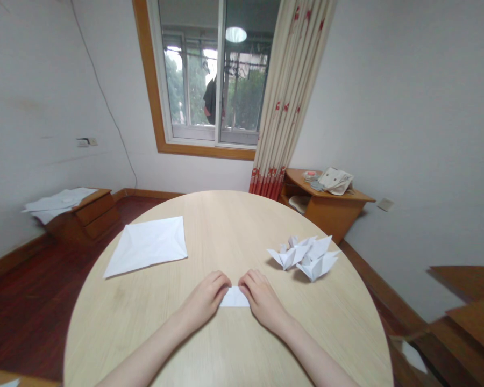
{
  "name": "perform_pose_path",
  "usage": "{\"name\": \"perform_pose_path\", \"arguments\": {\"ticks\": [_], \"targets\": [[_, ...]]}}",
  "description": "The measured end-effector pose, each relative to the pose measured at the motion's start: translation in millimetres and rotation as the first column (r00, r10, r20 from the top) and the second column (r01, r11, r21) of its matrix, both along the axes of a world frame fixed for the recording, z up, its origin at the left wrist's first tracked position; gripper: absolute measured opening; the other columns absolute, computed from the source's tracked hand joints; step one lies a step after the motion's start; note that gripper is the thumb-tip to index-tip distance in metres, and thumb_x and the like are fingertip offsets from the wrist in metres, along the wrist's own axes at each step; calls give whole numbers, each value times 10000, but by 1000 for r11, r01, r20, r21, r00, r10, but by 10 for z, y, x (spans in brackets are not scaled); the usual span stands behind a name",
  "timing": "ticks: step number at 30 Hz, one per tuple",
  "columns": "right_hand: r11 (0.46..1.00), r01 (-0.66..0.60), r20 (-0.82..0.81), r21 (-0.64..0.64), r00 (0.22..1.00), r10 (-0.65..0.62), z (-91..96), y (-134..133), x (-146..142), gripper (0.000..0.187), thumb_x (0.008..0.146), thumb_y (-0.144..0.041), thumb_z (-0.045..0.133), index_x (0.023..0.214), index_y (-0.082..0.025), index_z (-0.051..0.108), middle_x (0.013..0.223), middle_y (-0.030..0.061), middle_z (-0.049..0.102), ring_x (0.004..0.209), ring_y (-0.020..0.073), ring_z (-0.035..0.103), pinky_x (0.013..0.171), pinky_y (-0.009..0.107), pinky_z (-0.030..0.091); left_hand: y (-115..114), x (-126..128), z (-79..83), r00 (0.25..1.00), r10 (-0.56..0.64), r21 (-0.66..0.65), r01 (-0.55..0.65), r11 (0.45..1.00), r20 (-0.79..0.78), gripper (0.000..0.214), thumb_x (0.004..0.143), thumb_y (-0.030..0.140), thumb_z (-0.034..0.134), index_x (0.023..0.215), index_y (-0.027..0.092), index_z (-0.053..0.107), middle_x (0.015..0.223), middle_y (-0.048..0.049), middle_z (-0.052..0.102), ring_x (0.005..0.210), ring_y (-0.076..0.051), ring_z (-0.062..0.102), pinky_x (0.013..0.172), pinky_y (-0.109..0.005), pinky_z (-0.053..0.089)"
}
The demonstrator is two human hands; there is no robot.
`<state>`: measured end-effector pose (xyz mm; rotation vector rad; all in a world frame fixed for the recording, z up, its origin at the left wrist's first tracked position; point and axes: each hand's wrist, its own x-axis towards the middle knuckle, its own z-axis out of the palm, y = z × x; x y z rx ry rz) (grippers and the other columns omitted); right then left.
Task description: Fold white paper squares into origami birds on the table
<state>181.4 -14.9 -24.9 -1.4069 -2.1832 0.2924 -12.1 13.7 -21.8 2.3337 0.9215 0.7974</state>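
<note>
A red-patterned curtain [292, 91] hangs beside a window [193, 70], top center; a cloth bag [335, 181] rests on a wooden corner cabinet [331, 215], right.

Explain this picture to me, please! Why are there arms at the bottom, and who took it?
A small camera worn on a person's head took this picture, so you see what that person sees when looking forward and down. There is no machine here. The arms at the bottom are that person's own.

The left hand and the right hand are bare. They touch the two ends of a small folded white paper. I can't tell whether they are gripping it or just pressing on it.

It lies on a round wooden table. A large folded white sheet and a pile of folded paper shapes lie there too. Behind the table is a window with a cream curtain with red flowers beside it.
</note>
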Motion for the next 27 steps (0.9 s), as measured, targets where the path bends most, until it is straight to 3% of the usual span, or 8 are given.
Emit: {"name": "perform_pose_path", "arguments": {"ticks": [9,14,20,27], "targets": [[1000,6,-22,-24,1000,-7,-31,10,16,131,921,-110,464,935,-206,553,964,60,579,934,224,517,817,369,432,36,-20,-35,999,-2,14,3,1000,-33,96,906,138,514,881,173,599,934,-57,599,922,-198,555,818,-315,453],[999,16,-2,-36,1000,-16,-23,11,4,125,916,-104,474,930,-199,555,962,61,580,933,230,514,816,376,432,12,-8,-3,980,89,89,-75,993,-175,66,901,169,556,918,194,614,949,-44,618,910,-217,537,788,-330,427],[998,39,4,-50,999,-39,-29,8,15,106,900,-102,499,903,-194,551,955,62,582,933,233,514,830,379,435,4,8,4,927,224,63,-216,974,-302,62,869,201,623,906,177,579,944,-43,617,897,-232,533,778,-334,406],[994,73,20,-81,997,-71,0,-20,19,56,876,-127,569,897,-177,555,956,69,588,941,243,509,855,387,428,13,25,0,904,252,56,-248,967,-344,126,843,229,669,901,157,582,943,-56,611,920,-246,526,812,-347,380]]}}
